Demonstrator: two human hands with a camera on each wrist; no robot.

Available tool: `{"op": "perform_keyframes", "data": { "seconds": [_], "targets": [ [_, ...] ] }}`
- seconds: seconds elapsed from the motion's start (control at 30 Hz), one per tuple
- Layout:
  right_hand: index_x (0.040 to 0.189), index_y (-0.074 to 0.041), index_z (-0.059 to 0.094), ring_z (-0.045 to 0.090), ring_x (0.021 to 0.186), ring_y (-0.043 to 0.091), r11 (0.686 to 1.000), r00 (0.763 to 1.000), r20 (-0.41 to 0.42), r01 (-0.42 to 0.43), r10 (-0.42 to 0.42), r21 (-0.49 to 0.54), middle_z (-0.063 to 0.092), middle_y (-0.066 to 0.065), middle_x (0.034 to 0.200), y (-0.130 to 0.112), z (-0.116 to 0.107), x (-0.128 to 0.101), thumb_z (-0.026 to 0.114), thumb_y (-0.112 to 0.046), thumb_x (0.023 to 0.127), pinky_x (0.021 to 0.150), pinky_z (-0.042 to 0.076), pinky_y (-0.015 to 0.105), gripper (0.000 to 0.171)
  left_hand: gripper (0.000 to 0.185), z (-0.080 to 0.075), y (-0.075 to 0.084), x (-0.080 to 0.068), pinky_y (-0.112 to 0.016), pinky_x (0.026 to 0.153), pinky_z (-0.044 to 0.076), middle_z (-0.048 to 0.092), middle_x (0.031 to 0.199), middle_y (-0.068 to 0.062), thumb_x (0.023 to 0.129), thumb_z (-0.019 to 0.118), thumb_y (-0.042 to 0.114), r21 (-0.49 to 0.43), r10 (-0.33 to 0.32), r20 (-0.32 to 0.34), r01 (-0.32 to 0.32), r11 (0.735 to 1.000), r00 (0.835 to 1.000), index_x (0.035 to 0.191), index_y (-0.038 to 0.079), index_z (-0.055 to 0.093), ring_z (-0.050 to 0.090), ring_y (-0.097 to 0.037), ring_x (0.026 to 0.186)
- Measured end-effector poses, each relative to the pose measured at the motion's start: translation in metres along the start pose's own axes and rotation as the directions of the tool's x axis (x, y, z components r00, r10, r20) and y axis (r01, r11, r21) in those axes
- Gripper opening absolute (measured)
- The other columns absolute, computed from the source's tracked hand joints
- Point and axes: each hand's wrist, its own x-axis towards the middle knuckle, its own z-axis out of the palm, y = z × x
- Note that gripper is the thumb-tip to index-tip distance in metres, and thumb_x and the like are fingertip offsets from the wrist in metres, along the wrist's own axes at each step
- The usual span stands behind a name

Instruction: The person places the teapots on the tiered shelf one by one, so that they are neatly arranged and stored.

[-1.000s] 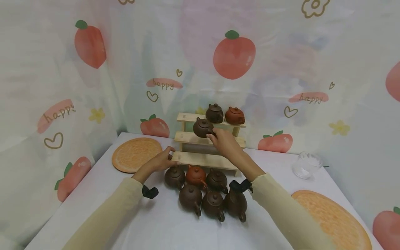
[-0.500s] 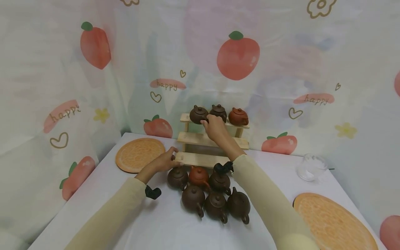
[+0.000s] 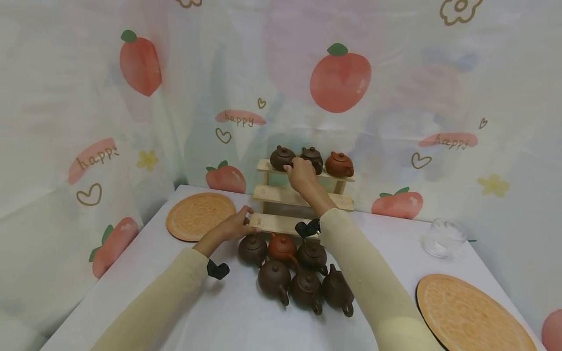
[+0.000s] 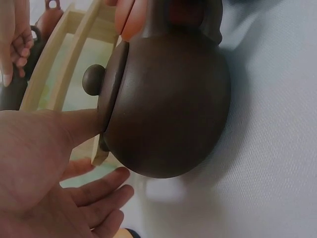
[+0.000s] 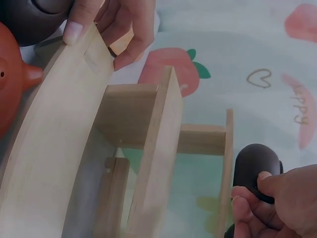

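Observation:
A three-tier wooden rack (image 3: 278,195) stands at the back of the table. At the left end of its top tier is a dark brown teapot (image 3: 281,159), whose handle side my right hand (image 3: 304,178) pinches, thumb against the body in the right wrist view. Beside it on that tier sit another dark teapot (image 3: 313,156) and a reddish-brown one (image 3: 339,165). My left hand (image 3: 233,226) grips the left end of the lowest tier, thumb on the board. Just below that hand is a dark teapot (image 4: 168,104), in a group with an orange teapot (image 3: 281,247) and several brown ones.
One round orange mat (image 3: 200,215) lies left of the rack, another mat (image 3: 471,312) at the front right. A clear glass bowl (image 3: 444,238) stands at the right rear. A patterned cloth wall (image 3: 342,126) rises behind the table.
My right hand has lifted the dark teapot from in front of the middle tier onto the top tier's left end. The left hand keeps its grip on the rack.

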Motion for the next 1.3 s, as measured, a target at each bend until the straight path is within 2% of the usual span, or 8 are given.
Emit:
{"op": "perform_keyframes", "data": {
  "seconds": [0.33, 0.63, 0.77, 0.87, 0.93, 1.0, 1.13, 1.3],
  "targets": [
    [0.132, 0.003, 0.064, 0.068, 0.087, 0.032, 0.999, 0.998, 0.028, -0.054, 0.054, 0.002, 0.068, 0.02, 0.105, -0.003, -0.002, 0.005, 0.051, -0.03, 0.113, 0.074, 0.052, 0.042, 0.04, 0.06, 0.001, 0.001, 0.0, -0.05, 0.096, 0.049, 0.066, 0.127, -0.029, 0.101, 0.073, 0.029, 0.001, -0.018, -0.001, 0.018, 1.0, 1.0, 0.144, 0.004, 0.039, 0.062, -0.037, 0.111],
    [0.112, -0.001, 0.068, 0.064, 0.078, 0.03, 0.997, 0.997, 0.003, -0.081, 0.081, 0.018, 0.065, 0.015, 0.091, -0.001, -0.001, 0.004, 0.055, -0.035, 0.111, 0.069, 0.05, 0.04, 0.037, 0.061, 0.001, 0.002, 0.0, -0.05, 0.097, 0.049, 0.066, 0.128, -0.029, 0.101, 0.073, 0.028, 0.004, -0.023, 0.0, 0.023, 1.0, 1.0, 0.145, 0.003, 0.039, 0.062, -0.038, 0.112],
    [0.088, -0.004, 0.065, 0.056, 0.066, 0.024, 0.999, 0.999, 0.005, -0.052, 0.052, -0.009, 0.056, 0.009, 0.073, 0.004, 0.0, 0.001, 0.059, -0.036, 0.109, 0.064, 0.045, 0.036, 0.038, 0.061, 0.001, 0.002, -0.001, -0.05, 0.097, 0.049, 0.066, 0.127, -0.029, 0.101, 0.073, 0.028, -0.002, -0.021, -0.002, 0.021, 1.0, 1.0, 0.145, 0.003, 0.039, 0.062, -0.038, 0.112],
    [0.067, -0.009, 0.052, 0.042, 0.053, 0.017, 1.0, 1.0, 0.012, -0.003, 0.004, -0.025, 0.042, 0.002, 0.058, 0.011, -0.002, -0.006, 0.062, -0.034, 0.108, 0.056, 0.037, 0.032, 0.048, 0.06, 0.003, 0.002, -0.001, -0.05, 0.097, 0.049, 0.067, 0.126, -0.029, 0.1, 0.073, 0.027, -0.006, -0.016, -0.005, 0.016, 1.0, 1.0, 0.144, 0.003, 0.04, 0.063, -0.038, 0.112],
    [0.063, -0.012, 0.049, 0.037, 0.048, 0.014, 0.999, 0.999, 0.022, 0.031, -0.03, -0.027, 0.039, -0.002, 0.054, 0.018, -0.006, -0.015, 0.063, -0.031, 0.108, 0.052, 0.034, 0.03, 0.051, 0.061, 0.003, 0.002, -0.001, -0.05, 0.097, 0.049, 0.066, 0.126, -0.029, 0.1, 0.073, 0.027, -0.003, -0.011, -0.005, 0.011, 1.0, 1.0, 0.144, 0.002, 0.04, 0.062, -0.038, 0.112],
    [0.065, -0.011, 0.053, 0.039, 0.047, 0.013, 0.997, 0.998, 0.026, 0.063, -0.062, -0.034, 0.045, -0.002, 0.053, 0.027, -0.011, -0.025, 0.063, -0.029, 0.108, 0.051, 0.034, 0.029, 0.048, 0.061, 0.004, 0.002, -0.001, -0.05, 0.097, 0.049, 0.066, 0.127, -0.03, 0.1, 0.073, 0.028, 0.001, -0.013, -0.005, 0.013, 1.0, 1.0, 0.144, 0.002, 0.04, 0.062, -0.039, 0.113],
    [0.086, -0.004, 0.069, 0.056, 0.056, 0.018, 0.991, 0.993, 0.039, 0.117, -0.115, -0.062, 0.065, 0.006, 0.068, 0.048, -0.025, -0.05, 0.063, -0.026, 0.108, 0.055, 0.043, 0.032, 0.032, 0.061, 0.004, 0.002, -0.001, -0.052, 0.098, 0.049, 0.065, 0.129, -0.031, 0.1, 0.073, 0.028, 0.008, -0.018, -0.013, 0.018, 1.0, 1.0, 0.144, 0.002, 0.041, 0.061, -0.04, 0.115],
    [0.097, 0.0, 0.073, 0.061, 0.064, 0.022, 0.979, 0.988, 0.077, 0.144, -0.134, -0.143, 0.067, 0.009, 0.075, 0.075, -0.038, -0.087, 0.066, -0.027, 0.106, 0.063, 0.049, 0.038, 0.03, 0.061, 0.003, 0.001, -0.002, -0.052, 0.098, 0.049, 0.065, 0.128, -0.03, 0.099, 0.073, 0.028, 0.007, -0.001, -0.013, 0.001, 1.0, 1.0, 0.143, 0.002, 0.041, 0.062, -0.039, 0.113]
  ]
}}
